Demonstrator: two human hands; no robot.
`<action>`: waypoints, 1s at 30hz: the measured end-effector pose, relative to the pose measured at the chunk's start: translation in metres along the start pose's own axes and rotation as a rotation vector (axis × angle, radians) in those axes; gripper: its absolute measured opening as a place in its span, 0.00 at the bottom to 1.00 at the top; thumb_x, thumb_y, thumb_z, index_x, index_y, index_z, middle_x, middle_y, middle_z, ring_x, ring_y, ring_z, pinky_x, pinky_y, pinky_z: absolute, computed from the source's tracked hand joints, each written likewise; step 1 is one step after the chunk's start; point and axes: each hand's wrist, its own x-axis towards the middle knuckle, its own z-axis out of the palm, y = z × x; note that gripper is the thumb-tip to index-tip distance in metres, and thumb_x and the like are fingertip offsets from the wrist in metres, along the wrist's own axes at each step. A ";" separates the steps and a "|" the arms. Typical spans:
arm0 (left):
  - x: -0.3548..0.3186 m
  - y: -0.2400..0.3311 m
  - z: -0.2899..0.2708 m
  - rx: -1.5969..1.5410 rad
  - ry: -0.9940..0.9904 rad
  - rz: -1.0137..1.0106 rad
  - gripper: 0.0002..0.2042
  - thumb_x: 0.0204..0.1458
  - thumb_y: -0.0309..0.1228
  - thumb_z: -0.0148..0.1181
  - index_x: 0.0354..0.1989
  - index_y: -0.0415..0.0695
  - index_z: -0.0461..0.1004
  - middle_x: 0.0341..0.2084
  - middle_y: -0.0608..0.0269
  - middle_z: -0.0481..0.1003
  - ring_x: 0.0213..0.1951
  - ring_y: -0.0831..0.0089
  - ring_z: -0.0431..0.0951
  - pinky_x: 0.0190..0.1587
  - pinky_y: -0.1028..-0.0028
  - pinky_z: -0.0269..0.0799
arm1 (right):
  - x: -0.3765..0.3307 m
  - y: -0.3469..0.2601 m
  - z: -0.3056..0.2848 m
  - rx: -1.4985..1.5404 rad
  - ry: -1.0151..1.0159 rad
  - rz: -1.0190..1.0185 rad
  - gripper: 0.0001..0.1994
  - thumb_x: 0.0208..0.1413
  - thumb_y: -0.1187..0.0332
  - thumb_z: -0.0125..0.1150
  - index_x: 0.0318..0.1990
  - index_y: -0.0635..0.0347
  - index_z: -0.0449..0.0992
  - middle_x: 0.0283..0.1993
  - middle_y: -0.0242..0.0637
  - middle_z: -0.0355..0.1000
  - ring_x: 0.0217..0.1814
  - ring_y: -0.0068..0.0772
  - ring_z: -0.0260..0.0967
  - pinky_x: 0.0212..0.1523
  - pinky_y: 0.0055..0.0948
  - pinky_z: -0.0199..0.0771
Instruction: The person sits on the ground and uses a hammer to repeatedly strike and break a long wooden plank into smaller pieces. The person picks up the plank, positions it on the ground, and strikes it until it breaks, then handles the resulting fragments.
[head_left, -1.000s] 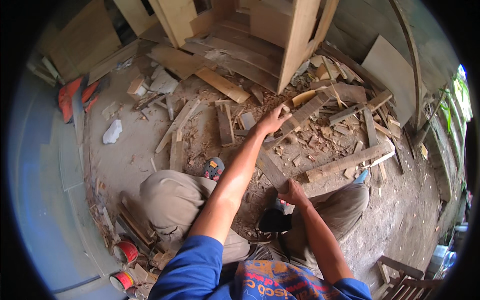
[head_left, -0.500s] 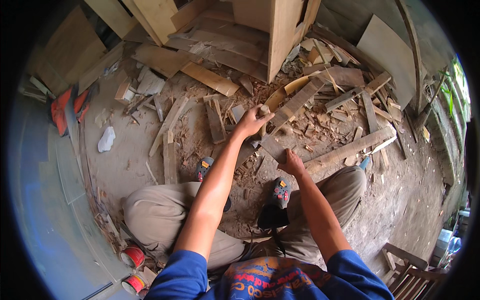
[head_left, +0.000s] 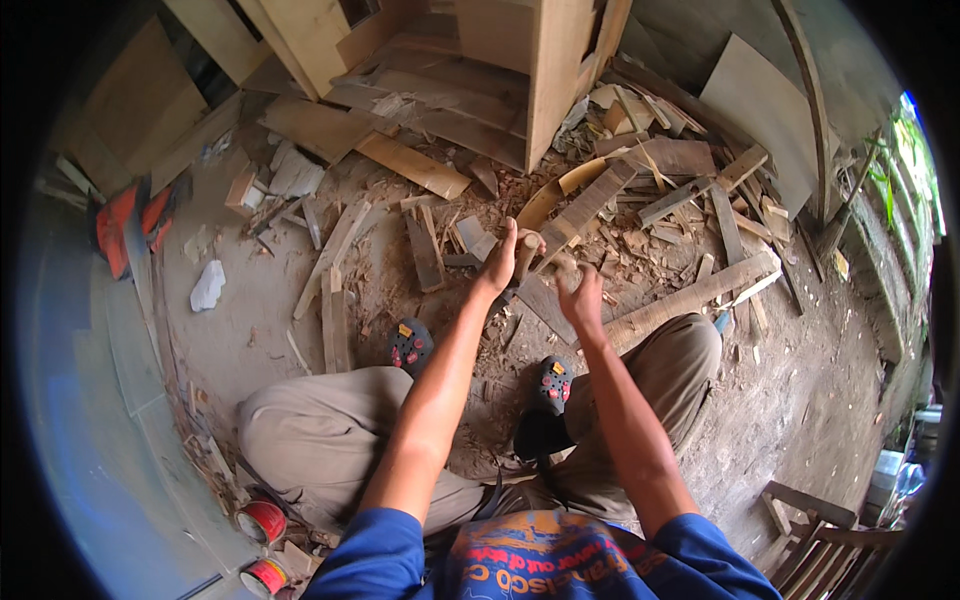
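My left hand (head_left: 497,268) is wrapped round a short tool with a thick wooden handle (head_left: 525,256); its thumb points up along it. The tool leans, its dark lower end down by the wood, and I cannot make out its blade. Just right of it, my right hand (head_left: 582,300) is closed, its fingertips on a rounded, pale wooden piece (head_left: 567,268) whose full shape is hidden. Below the hands a short flat board (head_left: 547,308) lies slantwise, between my feet and a long plank (head_left: 598,208) that runs away to the far right.
Chips and offcuts litter the floor around my shoes (head_left: 552,385). A thick beam (head_left: 690,300) lies to the right, near my knee. A scrap pile (head_left: 690,160) and a wooden cabinet (head_left: 545,90) stand beyond. Red cans (head_left: 262,521) are at lower left, a slatted wooden seat (head_left: 835,560) at lower right.
My right hand has let go of the flat board and moved up to the rounded wooden piece. The tool in my left hand has tipped over from nearly upright, and the left thumb has lifted.
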 end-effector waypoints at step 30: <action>-0.021 -0.098 -0.020 -0.469 0.589 -0.274 0.34 0.64 0.55 0.29 0.44 0.31 0.70 0.34 0.48 0.76 0.40 0.60 0.77 0.48 0.64 0.72 | 0.094 -0.151 0.009 0.685 -0.823 0.147 0.42 0.60 0.31 0.28 0.36 0.65 0.78 0.16 0.33 0.66 0.18 0.22 0.61 0.24 0.21 0.59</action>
